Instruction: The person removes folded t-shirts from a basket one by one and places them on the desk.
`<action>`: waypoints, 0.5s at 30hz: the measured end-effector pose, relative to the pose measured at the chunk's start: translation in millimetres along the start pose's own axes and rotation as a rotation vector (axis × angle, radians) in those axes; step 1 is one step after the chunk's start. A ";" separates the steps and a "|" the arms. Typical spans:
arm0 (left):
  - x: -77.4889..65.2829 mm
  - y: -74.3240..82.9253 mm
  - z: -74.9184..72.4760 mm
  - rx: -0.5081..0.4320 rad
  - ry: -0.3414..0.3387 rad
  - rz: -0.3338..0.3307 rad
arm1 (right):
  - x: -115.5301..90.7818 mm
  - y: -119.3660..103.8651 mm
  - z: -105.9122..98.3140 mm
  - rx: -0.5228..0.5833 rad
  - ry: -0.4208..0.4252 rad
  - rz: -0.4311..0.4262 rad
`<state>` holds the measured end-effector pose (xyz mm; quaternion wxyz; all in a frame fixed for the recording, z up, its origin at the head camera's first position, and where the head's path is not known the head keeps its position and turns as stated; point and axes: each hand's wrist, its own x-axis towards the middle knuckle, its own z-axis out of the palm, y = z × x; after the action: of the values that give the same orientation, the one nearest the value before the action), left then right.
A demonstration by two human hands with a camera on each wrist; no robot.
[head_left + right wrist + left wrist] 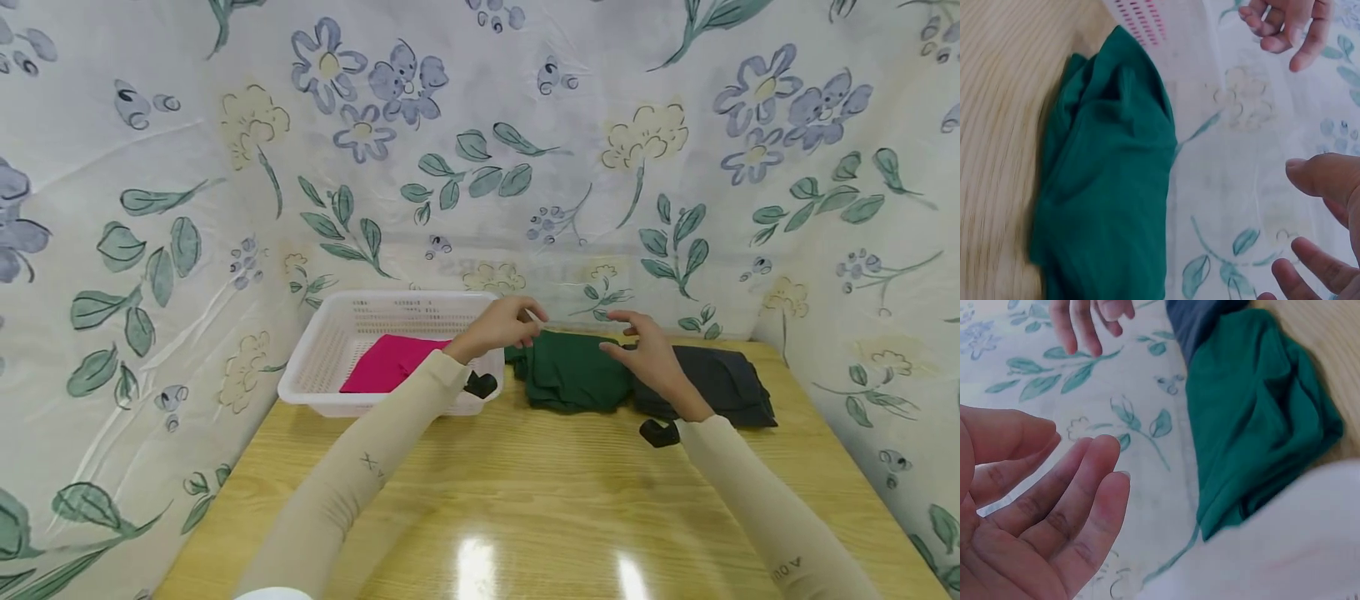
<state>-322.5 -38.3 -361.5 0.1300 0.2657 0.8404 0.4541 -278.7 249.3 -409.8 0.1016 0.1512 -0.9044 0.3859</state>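
Observation:
A folded green cloth (573, 371) lies on the table between a white basket and a dark folded cloth (723, 383). My left hand (504, 323) hovers over the basket's right rim, near the green cloth's left end, its fingers loosely bent around nothing. Above the right end of the green cloth is my right hand (647, 352), thumb and fingers spread apart and holding nothing. In the left wrist view the fingers (1079, 512) stand clear of the green cloth (1254, 419). The right wrist view also has the green cloth (1110, 181) apart from the hand.
The white perforated basket (322, 398) stands at the back left with a bright pink cloth (390, 358) inside. Floral fabric (480, 225) walls the back and both sides of the wooden table (525, 483).

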 end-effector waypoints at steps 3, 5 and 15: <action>-4.0 -3.9 -5.0 0.016 0.008 -0.002 | 1.9 -5.0 5.6 0.008 -0.011 -0.015; -6.1 -7.8 -8.4 0.019 0.007 -0.004 | 3.1 -7.5 10.2 0.013 -0.015 -0.030; -23.7 -20.7 -24.5 0.025 0.007 -0.013 | 10.0 -22.2 32.3 0.053 -0.017 -0.077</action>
<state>-321.0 -77.9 -365.7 0.1266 0.2601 0.8483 0.4436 -282.4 209.2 -414.0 0.1047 0.1916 -0.8881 0.4044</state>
